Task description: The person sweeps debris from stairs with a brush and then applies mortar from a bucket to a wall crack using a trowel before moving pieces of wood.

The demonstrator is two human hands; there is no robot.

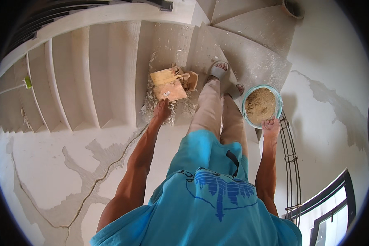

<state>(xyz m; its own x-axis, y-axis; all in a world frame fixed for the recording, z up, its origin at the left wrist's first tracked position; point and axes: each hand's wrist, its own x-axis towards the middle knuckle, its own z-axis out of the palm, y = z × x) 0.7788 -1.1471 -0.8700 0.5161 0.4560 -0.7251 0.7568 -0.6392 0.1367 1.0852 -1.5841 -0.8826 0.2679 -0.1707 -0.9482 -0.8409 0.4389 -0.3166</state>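
My left hand [162, 110] is closed at the near edge of a flat, pale wooden board [171, 91], low over a stair step. Another light wood piece [163, 76] with a narrow strip lies against its far side. Beside it sits a crumpled brown piece [190, 81], whose kind I cannot make out. Shavings and white debris [148, 102] are scattered around them. On the right, my right hand [270, 126] grips the near rim of a round bucket [245, 110] with a pale blue rim. Inside is a sandy brown, loose material [260, 104].
Stair steps [100, 74] descend to the left, where a green-headed stick tool [27, 82] lies. Winder steps [254, 49] rise at the far right, with a dark pot [293, 8] above. Bundled metal rods [290, 160] stand by the right wall. My sandalled feet [219, 70] are between board and bucket.
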